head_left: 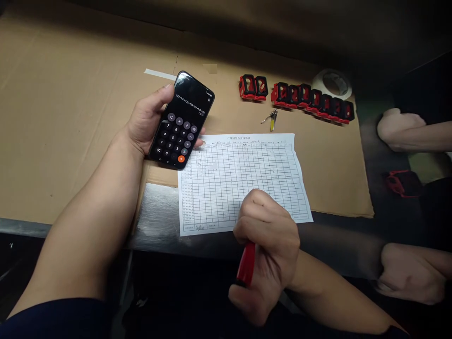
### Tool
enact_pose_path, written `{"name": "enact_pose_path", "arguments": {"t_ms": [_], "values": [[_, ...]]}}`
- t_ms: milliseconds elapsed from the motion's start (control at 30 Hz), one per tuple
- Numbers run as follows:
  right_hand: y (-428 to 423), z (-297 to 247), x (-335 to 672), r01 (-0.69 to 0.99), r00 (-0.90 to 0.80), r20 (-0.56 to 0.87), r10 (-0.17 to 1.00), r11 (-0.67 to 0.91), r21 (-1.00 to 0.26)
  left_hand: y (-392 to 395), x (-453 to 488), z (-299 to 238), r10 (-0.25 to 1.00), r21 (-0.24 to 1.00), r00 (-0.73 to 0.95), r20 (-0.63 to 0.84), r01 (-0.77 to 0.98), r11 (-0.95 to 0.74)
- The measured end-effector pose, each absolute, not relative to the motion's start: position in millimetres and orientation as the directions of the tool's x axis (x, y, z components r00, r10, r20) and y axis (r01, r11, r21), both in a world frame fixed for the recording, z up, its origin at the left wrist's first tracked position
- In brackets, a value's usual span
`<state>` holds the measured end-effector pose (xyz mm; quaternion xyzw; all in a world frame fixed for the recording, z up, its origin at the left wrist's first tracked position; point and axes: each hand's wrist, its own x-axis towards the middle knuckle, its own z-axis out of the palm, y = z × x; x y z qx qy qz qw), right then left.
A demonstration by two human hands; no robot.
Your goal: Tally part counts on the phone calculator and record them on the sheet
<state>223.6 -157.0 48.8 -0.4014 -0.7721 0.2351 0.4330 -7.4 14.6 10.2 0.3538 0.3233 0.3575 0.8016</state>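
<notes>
My left hand (148, 115) is wrapped round a black smartphone (181, 120), thumb along its left edge and fingertips showing at its right. A calculator with an orange equals key is on the screen. Below and right of the phone lies a printed form (243, 183), a gridded sheet with some handwriting at its upper left and bottom. My right hand (270, 249) is closed over the form's front edge, round a red pen (246, 263). The pen's black end points down against my thumb; the rest is hidden in my fist.
Several red-and-black plastic frames (312, 100) stand in a row at the back right, near a roll of tape (332, 84). Nail clippers (271, 120) lie in front on the cardboard (88, 108). At right are another person's hands (411, 273) and one more red-and-black frame (404, 183).
</notes>
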Motion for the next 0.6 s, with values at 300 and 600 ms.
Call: {"name": "enact_pose_path", "arguments": {"t_ms": [300, 600], "values": [[-150.5, 49.0, 228.2, 0.312, -0.267, 0.525, 0.808, 0.588, -0.746, 16.7, -5.5, 11.8, 0.804, 0.78, 0.509, -0.307, -0.349, 0.519], [-142.3, 39.7, 225.7, 0.396, -0.249, 0.534, 0.808, 0.588, -0.705, 17.6, -10.1, 7.6, 0.784, 0.801, 0.557, -0.275, -0.318, 0.507]]}}
